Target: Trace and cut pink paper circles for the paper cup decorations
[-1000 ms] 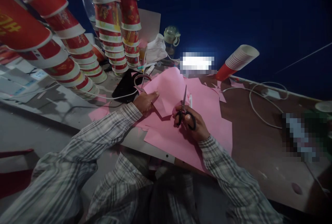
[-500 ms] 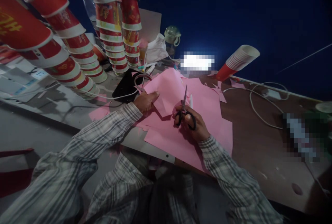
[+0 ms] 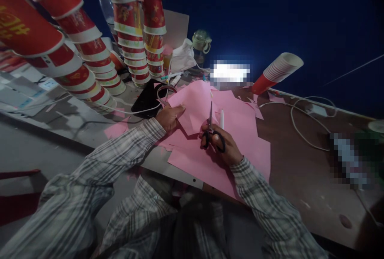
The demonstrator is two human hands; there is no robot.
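My right hand (image 3: 224,147) is closed around the black handles of a pair of scissors (image 3: 211,129), blades pointing away from me over the pink paper. A white pen (image 3: 222,118) lies just right of the blades. My left hand (image 3: 169,117) pinches the left edge of a pink paper sheet (image 3: 195,105), lifting it slightly. Larger pink sheets (image 3: 240,151) lie beneath on the table. Both arms wear plaid sleeves.
Tall stacks of red paper cups (image 3: 132,39) stand at the back left, and another stack (image 3: 277,71) lies on its side at the back right. A black pouch (image 3: 147,99), white cables (image 3: 303,131), a green-lidded bottle (image 3: 200,45) and pink scraps sit on the brown table (image 3: 300,179).
The scissors have turned a little to the left and edged forward along the sheet. My left hand keeps its hold on the paper.
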